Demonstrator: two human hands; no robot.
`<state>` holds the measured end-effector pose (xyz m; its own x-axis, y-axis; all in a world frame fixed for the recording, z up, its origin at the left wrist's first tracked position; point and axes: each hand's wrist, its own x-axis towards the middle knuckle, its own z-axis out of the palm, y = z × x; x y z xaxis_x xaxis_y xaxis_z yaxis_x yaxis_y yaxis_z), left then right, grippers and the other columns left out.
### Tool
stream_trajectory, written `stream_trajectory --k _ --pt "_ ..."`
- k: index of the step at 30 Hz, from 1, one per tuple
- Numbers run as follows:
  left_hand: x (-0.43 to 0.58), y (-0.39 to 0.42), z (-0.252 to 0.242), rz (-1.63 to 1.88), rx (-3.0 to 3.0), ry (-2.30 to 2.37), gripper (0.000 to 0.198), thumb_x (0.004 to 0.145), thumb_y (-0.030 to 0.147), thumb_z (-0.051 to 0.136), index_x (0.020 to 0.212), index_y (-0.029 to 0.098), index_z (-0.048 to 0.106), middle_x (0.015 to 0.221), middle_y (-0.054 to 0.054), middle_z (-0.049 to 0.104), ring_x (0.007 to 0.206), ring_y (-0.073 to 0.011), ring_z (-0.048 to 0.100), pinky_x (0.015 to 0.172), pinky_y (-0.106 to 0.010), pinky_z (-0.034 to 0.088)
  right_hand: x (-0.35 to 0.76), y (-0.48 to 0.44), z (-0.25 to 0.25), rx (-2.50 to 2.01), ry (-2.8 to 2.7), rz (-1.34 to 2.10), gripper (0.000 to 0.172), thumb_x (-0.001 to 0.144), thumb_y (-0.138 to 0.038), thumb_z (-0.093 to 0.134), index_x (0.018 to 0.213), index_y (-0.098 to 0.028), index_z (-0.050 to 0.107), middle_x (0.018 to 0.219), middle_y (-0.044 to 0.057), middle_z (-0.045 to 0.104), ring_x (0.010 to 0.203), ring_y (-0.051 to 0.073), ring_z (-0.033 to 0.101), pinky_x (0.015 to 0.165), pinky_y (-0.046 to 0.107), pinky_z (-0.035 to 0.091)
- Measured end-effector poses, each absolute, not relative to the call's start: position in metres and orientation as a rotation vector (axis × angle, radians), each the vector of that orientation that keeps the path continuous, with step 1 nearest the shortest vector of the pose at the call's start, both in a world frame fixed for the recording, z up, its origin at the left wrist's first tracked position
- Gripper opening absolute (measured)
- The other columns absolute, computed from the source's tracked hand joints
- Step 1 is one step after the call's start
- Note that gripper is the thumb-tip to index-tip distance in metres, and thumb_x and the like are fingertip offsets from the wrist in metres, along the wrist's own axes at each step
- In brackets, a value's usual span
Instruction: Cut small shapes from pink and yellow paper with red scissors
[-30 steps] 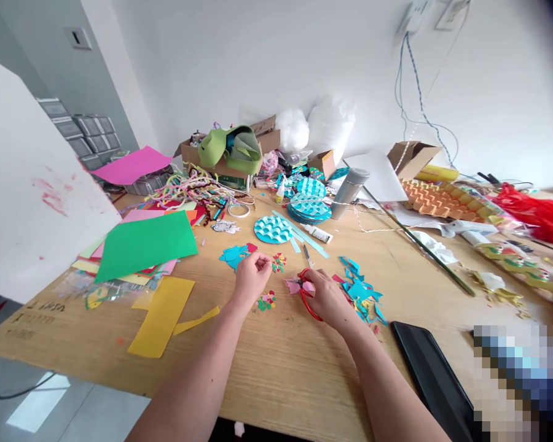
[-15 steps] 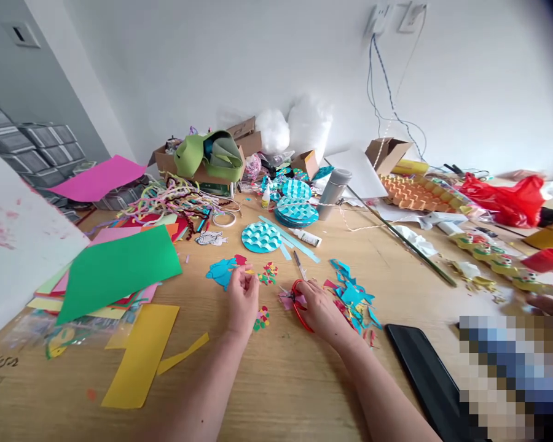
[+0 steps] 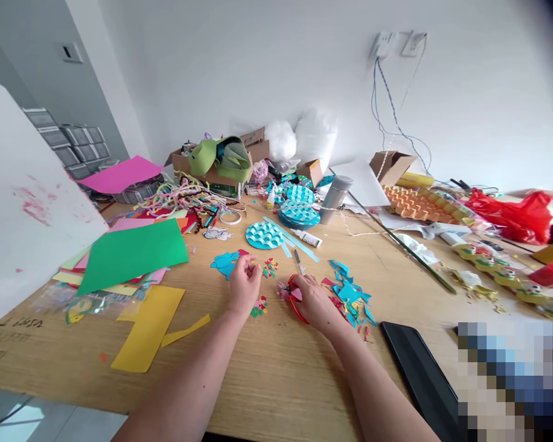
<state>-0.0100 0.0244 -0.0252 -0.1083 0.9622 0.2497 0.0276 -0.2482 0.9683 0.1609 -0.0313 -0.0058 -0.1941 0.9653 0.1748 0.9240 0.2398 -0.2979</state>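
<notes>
Our left hand stayed curled mid-frame, grip unclear; our right hand stayed clamped on red scissors

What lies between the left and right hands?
In the head view: a farther pile and a nearer pile of coloured paper dots, plus pink paper at the red-handled scissors in the right hand.
</notes>
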Motion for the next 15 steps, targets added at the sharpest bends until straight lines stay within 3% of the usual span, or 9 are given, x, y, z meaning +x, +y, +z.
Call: stream_trajectory --k 5,10,15 --pt "-0.011 0.026 -0.028 1.437 1.357 1.137 0.021 0.077 0.024 0.057 0.096 0.017 0.056 0.069 0.0 0.059 0.061 -0.0126 0.056 0.06 -0.024 0.046 0.163 -0.029 -0.009 -1.692 -2.079 0.285 0.007 0.086 -0.025 0.055 0.085 -0.018 0.056 0.085 0.009 0.066 0.083 0.024 0.06 0.074 0.034 0.043" --pt "-0.007 0.022 -0.023 1.345 1.321 1.018 0.017 0.071 0.021 0.061 0.088 0.017 0.062 0.08 -0.004 0.066 0.07 -0.0142 0.061 0.067 -0.026 0.049 0.166 -0.026 -0.004 -1.432 -1.541 0.787 0.027 0.075 -0.042 0.068 0.079 -0.019 0.055 0.076 0.004 0.064 0.07 0.02 0.06 0.064 0.03 0.045" --pt "-0.002 0.01 -0.01 1.009 1.315 0.794 0.018 0.073 0.033 0.067 0.086 0.021 0.07 0.091 -0.008 0.071 0.083 -0.0189 0.065 0.074 -0.03 0.05 0.159 -0.03 0.0 -1.165 -1.254 1.128 0.036 0.068 -0.048 0.075 0.081 -0.018 0.059 0.076 0.001 0.064 0.068 0.018 0.058 0.064 0.027 0.044"
